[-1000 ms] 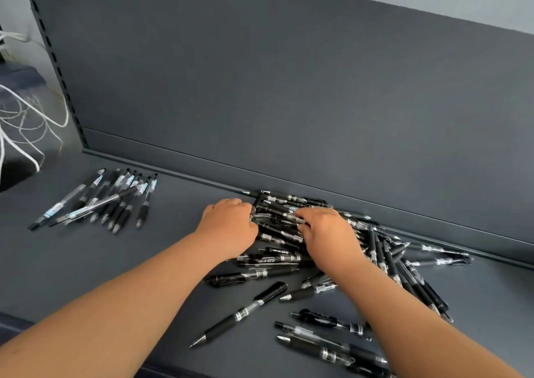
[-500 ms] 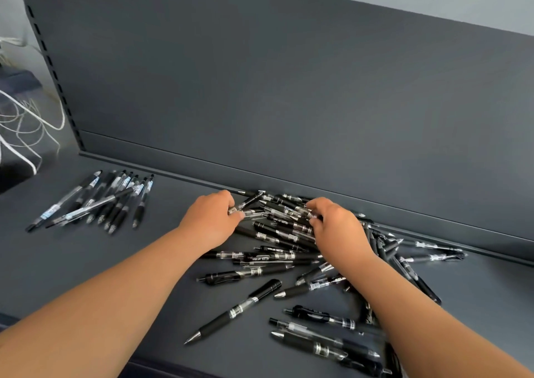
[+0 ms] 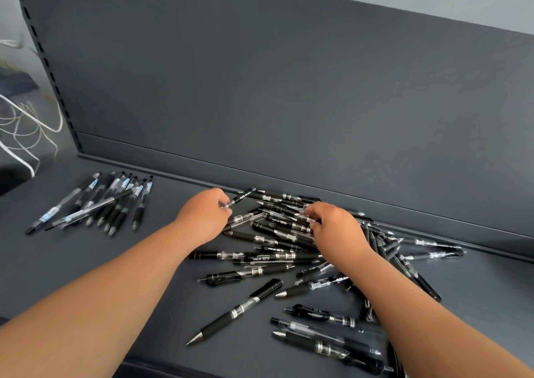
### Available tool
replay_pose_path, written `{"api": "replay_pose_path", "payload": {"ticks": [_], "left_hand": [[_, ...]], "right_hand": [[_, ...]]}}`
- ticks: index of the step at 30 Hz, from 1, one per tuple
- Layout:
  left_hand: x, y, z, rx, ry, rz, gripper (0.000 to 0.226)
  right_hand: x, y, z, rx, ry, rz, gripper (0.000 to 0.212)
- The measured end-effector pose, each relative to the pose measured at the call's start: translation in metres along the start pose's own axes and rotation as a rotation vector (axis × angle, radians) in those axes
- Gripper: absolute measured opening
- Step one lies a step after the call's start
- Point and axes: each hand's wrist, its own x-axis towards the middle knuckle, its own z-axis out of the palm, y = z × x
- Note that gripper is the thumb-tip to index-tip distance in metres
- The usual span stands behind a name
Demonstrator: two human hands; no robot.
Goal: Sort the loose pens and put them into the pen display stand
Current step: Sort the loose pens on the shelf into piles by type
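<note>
Left hand [image 3: 202, 218] pinched one pen [image 3: 241, 197] at the pile's [image 3: 271, 257] left edge, right hand [image 3: 336, 228] curled on pens atop it; pen wanted lifting clear singly toward the matching row [image 3: 115, 201] left of pile.

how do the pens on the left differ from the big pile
The small row of blue-labelled pens lies side by side, nearly parallel; the big heap of black pens is crisscrossed and overlapping. The row holds far fewer pens than the heap. The left hand and right hand are in the heap; nothing touches the row. Both lie on the dark grey shelf.
</note>
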Motion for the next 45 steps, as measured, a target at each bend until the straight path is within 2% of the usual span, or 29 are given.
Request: {"api": "replay_pose_path", "payload": {"ticks": [6, 9, 15, 20, 23, 27, 33, 36, 37, 41, 45], "left_hand": [[-0.005, 0.008, 0.0, -0.051, 0.012, 0.041, 0.012], [-0.009, 0.017, 0.004, -0.075, -0.004, 0.111, 0.01], [-0.019, 0.034, 0.013, 0.065, -0.041, 0.273, 0.003], [-0.02, 0.035, 0.026, 0.211, -0.169, 0.35, 0.023], [-0.02, 0.035, 0.031, 0.316, -0.193, 0.356, 0.03], [-0.023, 0.04, 0.031, 0.407, -0.168, 0.367, 0.029], [-0.029, 0.043, 0.013, 0.267, -0.145, 0.298, 0.028], [-0.033, 0.043, 0.006, 0.185, -0.149, 0.289, 0.01], [-0.034, 0.044, 0.004, 0.155, -0.158, 0.295, 0.008], [-0.042, 0.057, 0.004, 0.045, -0.206, 0.282, 0.028], [-0.045, 0.085, 0.013, -0.039, -0.216, 0.304, 0.013]], "right_hand": [[0.008, -0.006, -0.007, -0.052, -0.15, 0.033, 0.034], [0.007, -0.007, -0.009, -0.06, -0.215, 0.077, 0.028], [0.001, 0.005, -0.013, 0.045, -0.133, 0.113, 0.02], [0.0, 0.022, -0.027, 0.314, 0.011, 0.171, 0.01], [-0.005, 0.031, -0.035, 0.277, 0.015, 0.162, 0.008], [-0.016, 0.037, -0.033, 0.075, -0.059, 0.121, 0.015], [-0.024, 0.036, -0.028, -0.007, -0.108, 0.112, 0.022], [-0.026, 0.035, -0.026, -0.035, -0.099, 0.091, 0.018], [-0.028, 0.034, -0.025, -0.032, -0.087, 0.085, 0.017], [-0.032, 0.035, -0.036, 0.107, 0.013, 0.105, 0.006], [-0.037, 0.048, -0.067, 0.167, 0.112, 0.116, 0.003]]}}
